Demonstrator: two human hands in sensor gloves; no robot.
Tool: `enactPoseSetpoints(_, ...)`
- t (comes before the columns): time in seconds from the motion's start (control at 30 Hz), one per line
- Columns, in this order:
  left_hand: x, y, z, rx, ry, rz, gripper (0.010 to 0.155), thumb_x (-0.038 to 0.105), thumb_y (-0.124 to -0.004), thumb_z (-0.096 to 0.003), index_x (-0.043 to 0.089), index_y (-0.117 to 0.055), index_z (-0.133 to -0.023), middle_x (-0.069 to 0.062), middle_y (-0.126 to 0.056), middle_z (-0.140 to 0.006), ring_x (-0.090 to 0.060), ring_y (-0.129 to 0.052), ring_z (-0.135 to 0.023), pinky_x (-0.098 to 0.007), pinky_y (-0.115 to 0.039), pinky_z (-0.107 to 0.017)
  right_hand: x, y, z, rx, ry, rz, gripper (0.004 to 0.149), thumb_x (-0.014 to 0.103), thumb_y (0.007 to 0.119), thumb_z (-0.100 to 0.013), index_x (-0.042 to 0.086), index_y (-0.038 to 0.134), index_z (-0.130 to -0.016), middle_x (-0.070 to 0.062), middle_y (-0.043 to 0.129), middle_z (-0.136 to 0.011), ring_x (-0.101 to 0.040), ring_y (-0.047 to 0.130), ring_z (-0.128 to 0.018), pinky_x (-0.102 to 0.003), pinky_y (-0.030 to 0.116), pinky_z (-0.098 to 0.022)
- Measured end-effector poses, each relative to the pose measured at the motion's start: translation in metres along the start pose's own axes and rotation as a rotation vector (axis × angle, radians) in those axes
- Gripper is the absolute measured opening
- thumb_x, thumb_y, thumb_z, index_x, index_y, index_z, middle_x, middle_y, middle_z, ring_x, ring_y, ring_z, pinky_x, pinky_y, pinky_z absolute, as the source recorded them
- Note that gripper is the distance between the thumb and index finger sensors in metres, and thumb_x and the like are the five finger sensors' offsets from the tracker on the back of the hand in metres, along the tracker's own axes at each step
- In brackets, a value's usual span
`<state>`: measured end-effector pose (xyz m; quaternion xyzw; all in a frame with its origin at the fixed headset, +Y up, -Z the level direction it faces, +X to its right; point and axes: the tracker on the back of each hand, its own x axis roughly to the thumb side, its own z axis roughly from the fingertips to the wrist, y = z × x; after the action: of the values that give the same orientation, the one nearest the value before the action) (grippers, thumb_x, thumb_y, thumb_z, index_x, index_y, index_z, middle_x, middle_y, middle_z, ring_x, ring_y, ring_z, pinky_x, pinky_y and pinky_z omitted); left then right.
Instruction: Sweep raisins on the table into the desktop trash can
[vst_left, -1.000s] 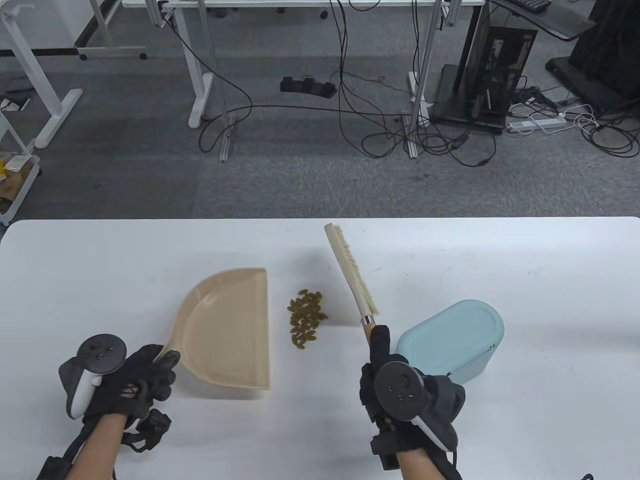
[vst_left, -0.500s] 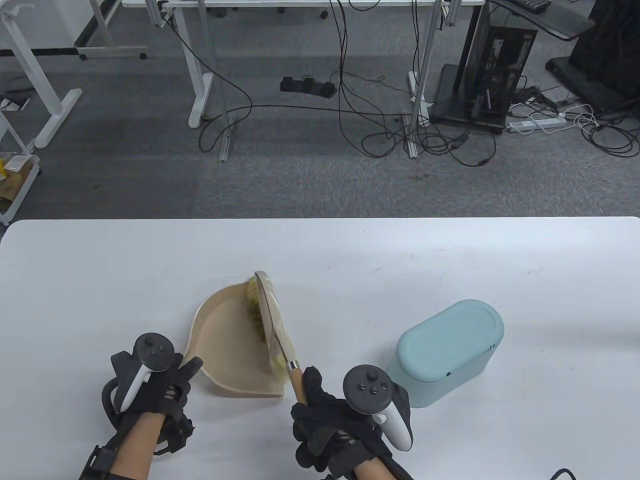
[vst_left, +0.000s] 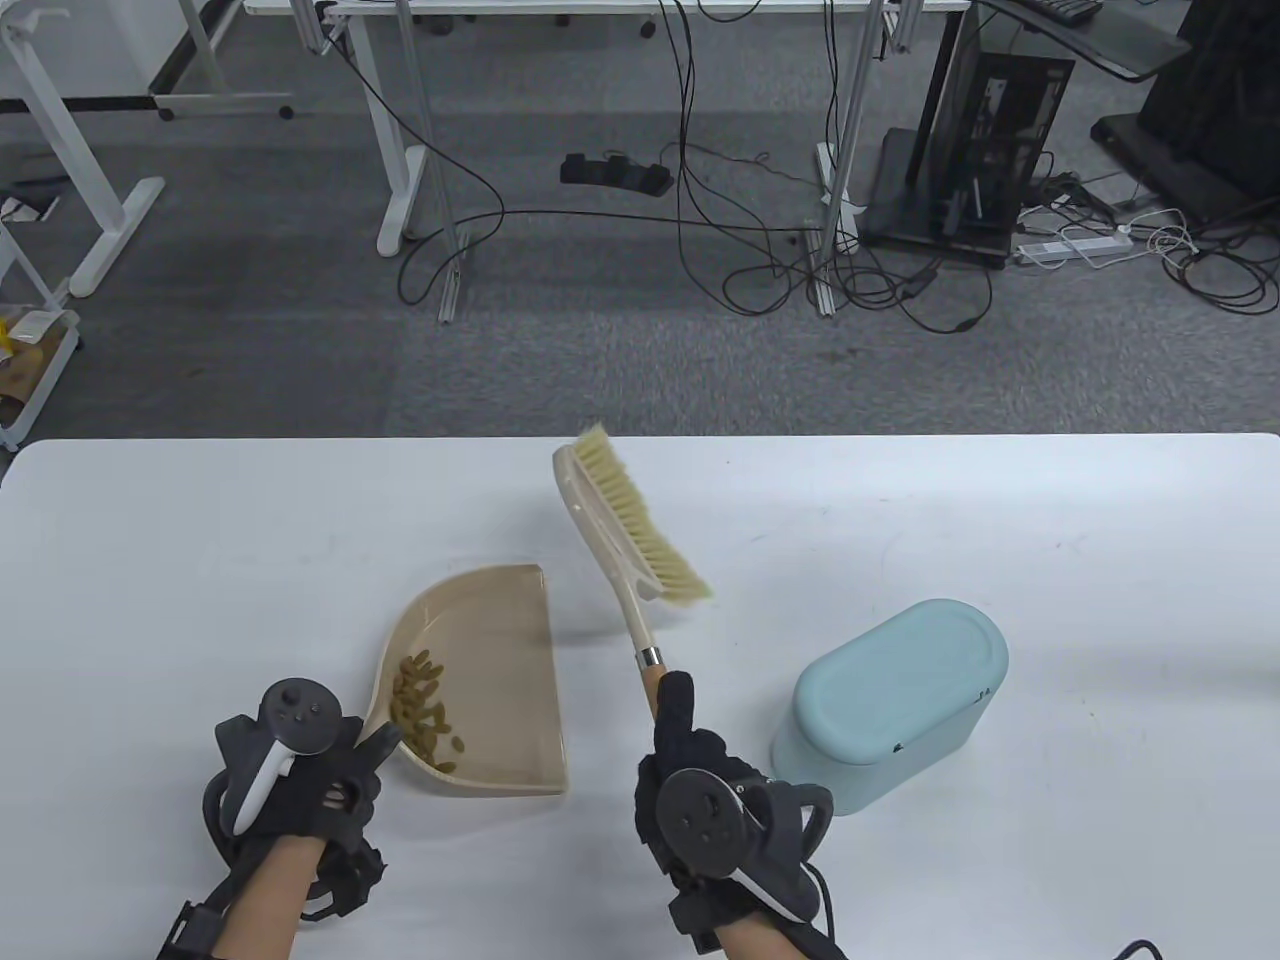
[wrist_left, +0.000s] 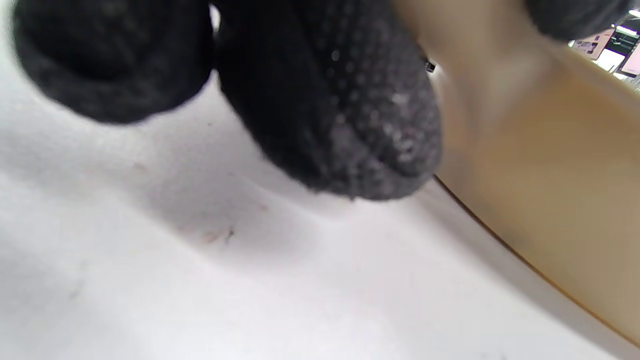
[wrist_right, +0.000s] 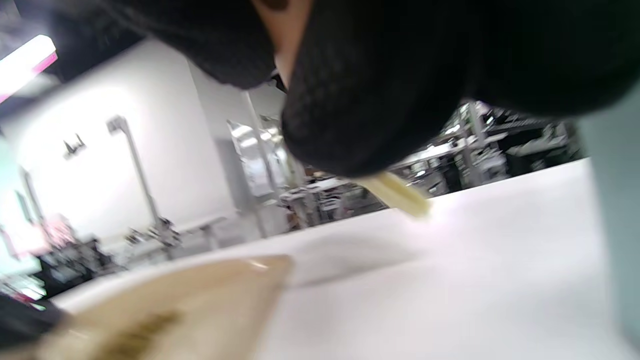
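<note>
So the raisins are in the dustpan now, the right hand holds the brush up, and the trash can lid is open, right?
Not quite: the table view shows the trash can lid closed. The raisins do lie in the dustpan, and the right hand holds the brush up.

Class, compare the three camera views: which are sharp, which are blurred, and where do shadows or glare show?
Table view: sharp and evenly lit, with the brush casting a soft shadow on the table. Left wrist view: blurred, with gloved fingers beside the dustpan. Right wrist view: blurred, with glare at the upper left; the dustpan's raisins are only a smear.
</note>
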<state>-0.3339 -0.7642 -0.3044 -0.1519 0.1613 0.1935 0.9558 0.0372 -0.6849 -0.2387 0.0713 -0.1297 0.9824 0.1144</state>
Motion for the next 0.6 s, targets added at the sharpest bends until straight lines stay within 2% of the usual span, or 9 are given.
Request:
enactPoseSetpoints(0.13, -0.004, -0.001, -0.002, -0.015, -0.006, 0.027, 0.068, 0.066, -0.061, -0.0465, 0.018, -0.078, -0.091, 0.001, -0.1, -0.055, -0.006, -0.106, -0.022, -0.034, -0.09, -0.023, 0.0, 0.043, -0.011, 0.05, -0.008, 0.284, 0.066, 0.035, 0.074, -0.05, 0.007, 0.055, -0.107, -0.022, 0.091, -0.063, -0.012, 0.096, -0.012, -0.037, 0.087, -0.021)
enactPoseSetpoints(0.23, -0.005, -0.001, -0.002, -0.019, -0.009, 0.037, 0.068, 0.066, -0.061, -0.0466, 0.018, -0.078, -0.091, 0.001, -0.1, -0.055, -0.006, -0.106, -0.022, -0.034, -0.09, -0.023, 0.005, 0.065, -0.017, 0.104, -0.034, 0.408, 0.066, 0.036, 0.076, -0.049, 0.011, 0.057, -0.107, -0.022, 0.09, -0.067, -0.014, 0.097, -0.017, -0.039, 0.086, -0.026)
enactPoseSetpoints(0.3, -0.005, -0.001, -0.002, -0.016, -0.013, 0.037, 0.068, 0.067, -0.061, -0.0467, 0.018, -0.077, -0.091, 0.001, -0.1, -0.055, -0.005, -0.105, -0.022, -0.034, -0.09, -0.024, 0.007, 0.076, -0.02, 0.187, -0.054, 0.397, 0.07, 0.034, 0.079, -0.047, 0.009, 0.055, -0.107, -0.024, 0.089, -0.072, -0.018, 0.1, -0.023, -0.042, 0.087, -0.03)
enactPoseSetpoints(0.37, -0.006, -0.001, -0.002, -0.016, -0.019, 0.044, 0.068, 0.067, -0.061, -0.0468, 0.018, -0.077, -0.092, 0.001, -0.1, -0.056, -0.006, -0.105, -0.022, -0.034, -0.089, -0.024, 0.008, 0.086, -0.021, 0.323, -0.021, 0.285, 0.075, 0.032, 0.083, -0.045, 0.005, 0.051, -0.107, -0.029, 0.086, -0.075, -0.026, 0.103, -0.032, -0.048, 0.085, -0.035)
enactPoseSetpoints(0.4, -0.006, -0.002, -0.002, -0.015, -0.02, 0.045, 0.068, 0.067, -0.061, -0.0467, 0.018, -0.077, -0.092, 0.001, -0.1, -0.055, -0.006, -0.105, -0.022, -0.034, -0.09, -0.024, 0.008, 0.089, -0.021, 0.348, -0.022, 0.263, 0.077, 0.031, 0.084, -0.044, 0.003, 0.049, -0.107, -0.031, 0.085, -0.076, -0.029, 0.103, -0.034, -0.05, 0.084, -0.037)
enactPoseSetpoints(0.47, -0.006, -0.002, -0.002, -0.02, -0.019, 0.043, 0.068, 0.066, -0.061, -0.047, 0.018, -0.077, -0.092, 0.001, -0.1, -0.056, -0.006, -0.105, -0.022, -0.034, -0.09, -0.024, 0.013, 0.095, -0.02, 0.366, -0.054, 0.296, 0.079, 0.032, 0.085, -0.045, 0.002, 0.047, -0.107, -0.032, 0.085, -0.077, -0.029, 0.103, -0.035, -0.051, 0.083, -0.037)
enactPoseSetpoints(0.53, -0.007, -0.002, -0.002, -0.027, -0.019, 0.041, 0.068, 0.066, -0.06, -0.0471, 0.018, -0.076, -0.092, 0.001, -0.1, -0.056, -0.006, -0.105, -0.023, -0.034, -0.09, -0.024, 0.019, 0.103, -0.018, 0.437, -0.114, 0.384, 0.079, 0.035, 0.083, -0.046, 0.0, 0.045, -0.107, -0.033, 0.085, -0.078, -0.029, 0.102, -0.037, -0.051, 0.082, -0.039)
enactPoseSetpoints(0.6, -0.007, -0.002, -0.002, -0.021, -0.021, 0.043, 0.068, 0.066, -0.06, -0.0471, 0.018, -0.076, -0.092, 0.001, -0.1, -0.056, -0.006, -0.105, -0.023, -0.034, -0.09, -0.024, 0.024, 0.108, -0.016, 0.491, -0.168, 0.499, 0.077, 0.037, 0.078, -0.049, 0.0, 0.041, -0.107, -0.032, 0.084, -0.08, -0.026, 0.101, -0.038, -0.05, 0.082, -0.042)
